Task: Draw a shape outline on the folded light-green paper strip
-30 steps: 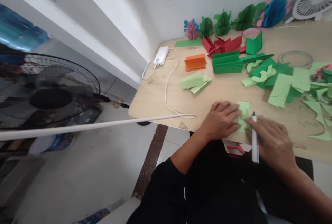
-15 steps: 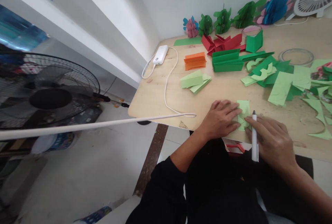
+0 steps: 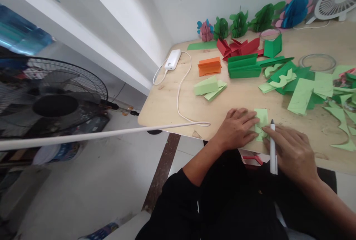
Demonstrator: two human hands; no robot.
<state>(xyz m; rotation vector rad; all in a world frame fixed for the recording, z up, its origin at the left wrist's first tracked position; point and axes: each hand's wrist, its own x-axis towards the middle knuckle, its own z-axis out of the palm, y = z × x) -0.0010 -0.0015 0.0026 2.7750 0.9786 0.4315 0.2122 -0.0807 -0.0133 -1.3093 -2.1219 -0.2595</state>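
A small piece of light green paper [image 3: 261, 116] with a curved line drawn on it lies flat near the table's front edge. My left hand [image 3: 236, 129] rests on its left side, open, fingers stretched out and fingertips on the paper. At the right side is my right hand [image 3: 293, 151], curled, with a white pen [image 3: 273, 149] held along the index finger, its dark tip pointing away from me. This hand's fingertips touch the paper's right edge. Part of the right hand's fingers is hidden behind the pen and the knuckles.
On the wooden table [image 3: 158, 103] lie folded light green papers [image 3: 207, 86], an orange folded paper [image 3: 209, 66], green folded papers [image 3: 244, 66], red paper [image 3: 239, 48] and light green scraps [image 3: 339, 117]. A power bank [image 3: 172, 59] trails a white cable [image 3: 178, 99]. Paper figures [image 3: 239, 23] stand by the wall.
The whole view has shifted very slightly. Both hands, the pen and the paper keep their places.
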